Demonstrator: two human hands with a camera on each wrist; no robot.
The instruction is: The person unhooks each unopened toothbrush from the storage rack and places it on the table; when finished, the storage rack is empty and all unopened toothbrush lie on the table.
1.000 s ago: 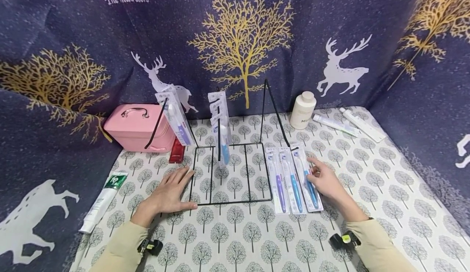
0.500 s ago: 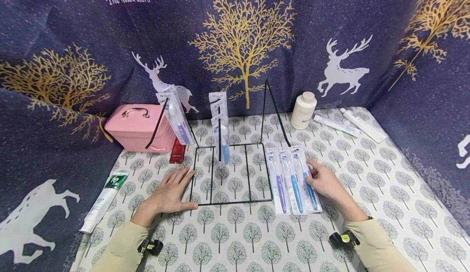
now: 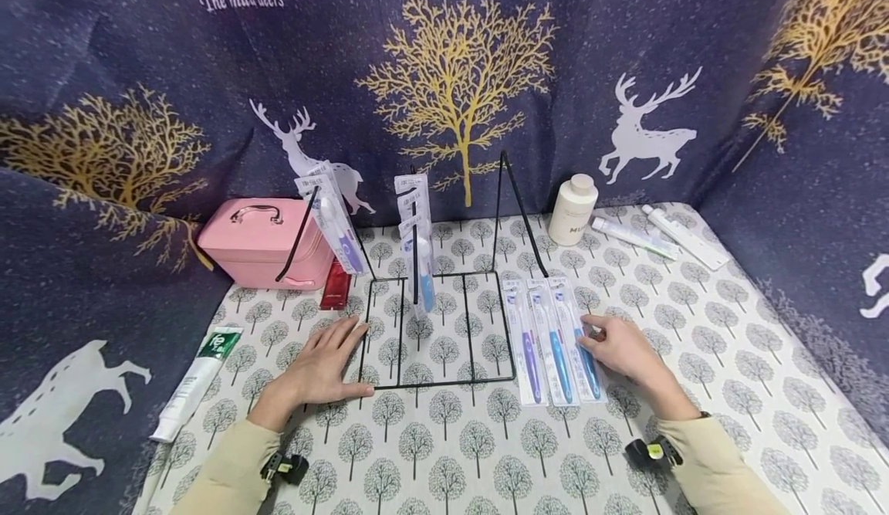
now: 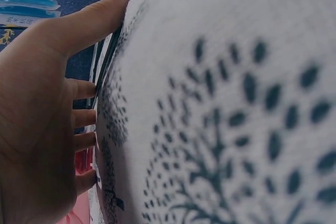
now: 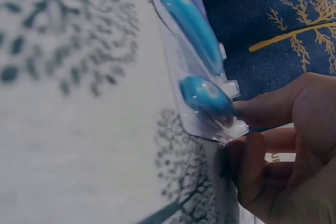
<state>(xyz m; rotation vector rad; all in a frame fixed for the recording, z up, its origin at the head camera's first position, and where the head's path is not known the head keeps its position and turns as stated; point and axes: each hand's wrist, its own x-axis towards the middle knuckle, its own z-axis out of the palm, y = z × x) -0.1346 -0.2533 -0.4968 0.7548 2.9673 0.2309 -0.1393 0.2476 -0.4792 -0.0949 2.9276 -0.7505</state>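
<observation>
Three packaged toothbrushes, purple [image 3: 532,372], blue [image 3: 561,368] and another blue [image 3: 589,372], lie side by side right of a black wire rack [image 3: 469,337]. At the right edge of the outermost pack, my right hand [image 3: 620,345] pinches it between thumb and fingers; the right wrist view shows the thumb against that blister [image 5: 206,95]. My left hand [image 3: 322,364] lies with spread fingers at the rack's left base wire, thumb near its front corner. A purple packaged toothbrush [image 3: 345,241] hangs on the rack's left arm, and several packs [image 3: 425,268] hang on the middle arm.
A pink case [image 3: 257,245] stands behind left, a red packet [image 3: 336,287] beside it. A white-green tube [image 3: 197,384] lies far left. At the back right are a cream bottle [image 3: 572,210] and two tubes, one white [image 3: 684,235] and one white-green [image 3: 635,238]. The rack's right arm [image 3: 525,225] rises behind the packs.
The rightmost toothbrush pack has shifted slightly left and straightened against the other two, with my right hand at its edge. My left hand stays in place on the rack.
</observation>
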